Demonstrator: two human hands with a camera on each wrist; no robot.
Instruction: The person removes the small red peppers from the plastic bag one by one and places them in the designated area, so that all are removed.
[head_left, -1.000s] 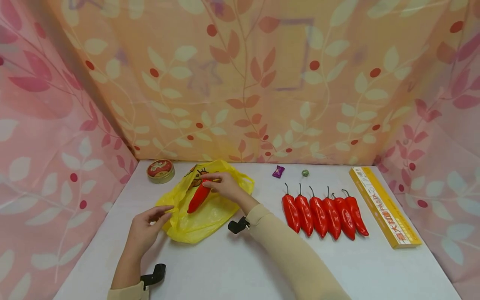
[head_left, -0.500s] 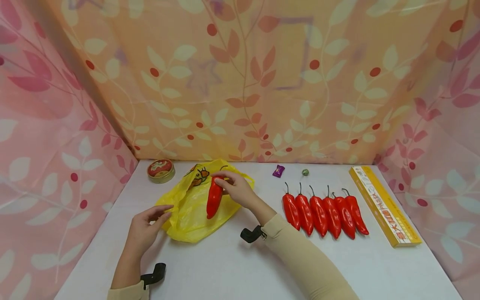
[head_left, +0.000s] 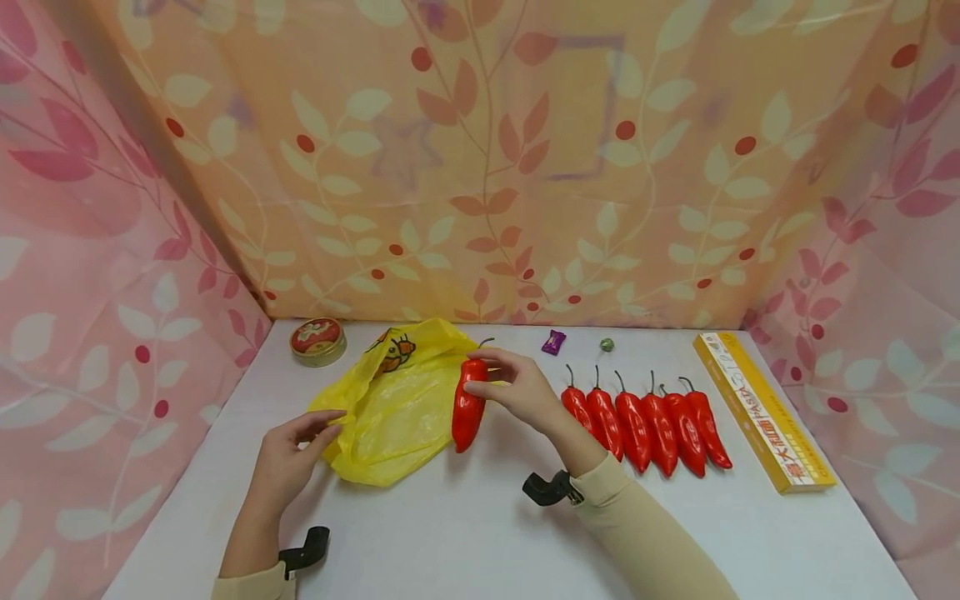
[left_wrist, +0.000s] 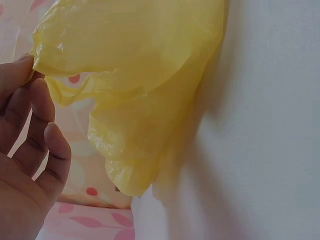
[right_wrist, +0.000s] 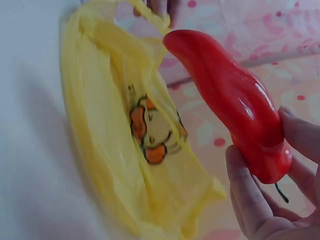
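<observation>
My right hand (head_left: pixel 525 387) pinches a red chili pepper (head_left: pixel 468 408) near its stem end, tip pointing down, at the right edge of a yellow plastic bag (head_left: pixel 397 425). In the right wrist view the chili pepper (right_wrist: pixel 235 105) is gripped between thumb and fingers, its dark stem showing below. My left hand (head_left: pixel 288 458) pinches the bag's left edge and holds it up. The left wrist view shows thumb and forefinger of the left hand (left_wrist: pixel 30 135) on the thin plastic of the bag (left_wrist: pixel 135 75). A cartoon print marks the bag's back side.
Several red chili peppers (head_left: pixel 663 433) lie in a row on the right of the white table (head_left: pixel 420 542). Beyond them is a yellow pasta box (head_left: pixel 765 412). A purple wrapped candy (head_left: pixel 554 342), a small green ball (head_left: pixel 607 344) and a round red-and-gold tin (head_left: pixel 318 342) sit at the back.
My right hand has carried the chili pepper rightward, from over the middle of the bag to its right edge, and the pepper now hangs more upright. The left hand has stayed in place.
</observation>
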